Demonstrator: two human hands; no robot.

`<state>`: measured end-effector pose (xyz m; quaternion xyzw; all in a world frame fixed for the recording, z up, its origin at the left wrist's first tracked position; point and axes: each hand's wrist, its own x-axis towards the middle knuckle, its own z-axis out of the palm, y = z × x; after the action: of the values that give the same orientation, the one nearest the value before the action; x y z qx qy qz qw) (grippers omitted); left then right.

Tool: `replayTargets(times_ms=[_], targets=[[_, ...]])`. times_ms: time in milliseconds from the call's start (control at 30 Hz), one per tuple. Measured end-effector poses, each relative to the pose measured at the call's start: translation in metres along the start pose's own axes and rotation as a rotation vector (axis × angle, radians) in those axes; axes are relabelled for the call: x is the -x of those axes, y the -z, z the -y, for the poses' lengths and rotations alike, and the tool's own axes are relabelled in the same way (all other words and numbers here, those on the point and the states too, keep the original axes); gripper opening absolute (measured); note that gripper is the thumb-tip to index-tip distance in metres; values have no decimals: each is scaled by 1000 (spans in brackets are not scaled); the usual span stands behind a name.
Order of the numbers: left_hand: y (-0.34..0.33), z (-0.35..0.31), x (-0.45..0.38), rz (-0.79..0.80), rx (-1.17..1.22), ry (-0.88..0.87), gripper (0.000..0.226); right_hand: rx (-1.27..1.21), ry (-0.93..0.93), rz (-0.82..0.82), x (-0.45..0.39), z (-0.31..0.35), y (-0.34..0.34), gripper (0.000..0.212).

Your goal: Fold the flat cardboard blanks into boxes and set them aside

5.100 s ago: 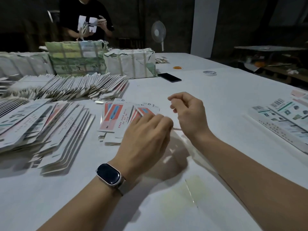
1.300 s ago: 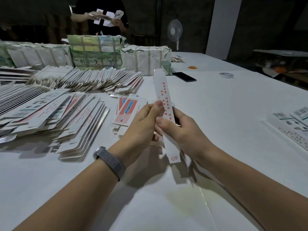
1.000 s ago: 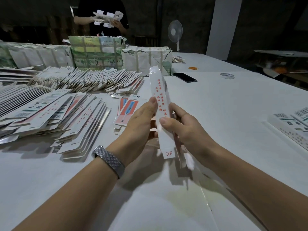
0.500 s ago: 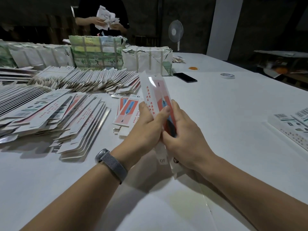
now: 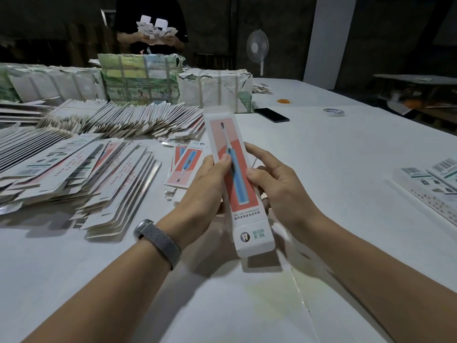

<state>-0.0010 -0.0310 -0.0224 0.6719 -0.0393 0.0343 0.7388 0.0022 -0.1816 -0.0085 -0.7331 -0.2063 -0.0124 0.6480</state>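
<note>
With my left hand (image 5: 202, 191) and right hand (image 5: 279, 191) both gripping the box (image 5: 235, 174) by its long edges, I'd square it, then tuck the end flaps.

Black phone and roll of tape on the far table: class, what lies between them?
In the head view, only bare white table separates the black phone from the roll of tape.

One view only, from the person's head, looking forward and down across a white table (image 5: 346, 169); the wide lens bends the edges, and both forearms enter from the near corners. It sits close over the left hand (image 5: 202, 194) and right hand (image 5: 279, 191) at centre; flat blanks (image 5: 74, 167) spread left, a fan (image 5: 257, 48) stands far beyond.
</note>
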Motion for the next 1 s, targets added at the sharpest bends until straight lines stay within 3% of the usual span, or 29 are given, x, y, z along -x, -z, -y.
replayTargets(times_ms=[133,200,300,433,633,833,1000], targets=[[5,-7,-1,4,-96,-32,37,-72,-3,6,0,0,2,35],[10,-12,-3,-4,-224,-95,54,-102,3,7,1,-1,6,35],[14,-15,-2,36,-303,-172,59,-113,0,52,2,-3,5,41],[8,-5,-4,-70,-376,-203,59,-117,94,84,7,-4,-11,50],[-5,4,-4,-16,-184,-138,80,-59,170,85,7,-6,-29,53],[-6,0,2,-27,-215,-238,68,-101,127,84,4,-5,-19,52],[-7,-2,5,-48,-141,-220,39,-150,105,86,2,-4,-15,46]])
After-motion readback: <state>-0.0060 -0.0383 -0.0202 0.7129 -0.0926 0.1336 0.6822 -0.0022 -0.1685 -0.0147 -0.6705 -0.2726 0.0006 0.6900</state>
